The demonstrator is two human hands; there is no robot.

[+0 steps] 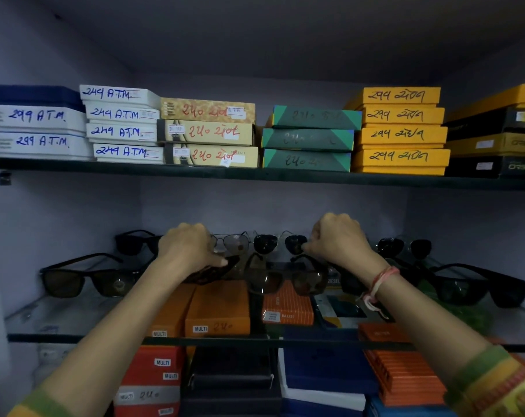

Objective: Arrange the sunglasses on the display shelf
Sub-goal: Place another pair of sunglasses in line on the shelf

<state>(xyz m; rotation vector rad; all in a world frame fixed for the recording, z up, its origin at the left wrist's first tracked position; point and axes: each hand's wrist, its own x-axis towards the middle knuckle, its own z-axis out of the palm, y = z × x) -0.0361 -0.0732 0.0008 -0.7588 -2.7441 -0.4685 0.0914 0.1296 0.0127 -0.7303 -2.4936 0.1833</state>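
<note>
Both hands reach onto the glass display shelf [59, 322]. The left hand [186, 248] curls its fingers over a dark tortoiseshell pair [216, 270]; the right hand [338, 239] seemingly pinches the black-lensed aviator sunglasses [280, 242]. Nudging either could topple the brown-lensed pair [285, 279] just below its fingertips.

Two hands [189, 248] reach over a glass shelf [59, 320] holding at least seven pairs of sunglasses [86, 278], some partly hidden. The upper shelf [255, 174] carries seven white boxes [122, 130], three beige boxes [210, 133], three green boxes [309, 138] and four yellow boxes [401, 133].
</note>
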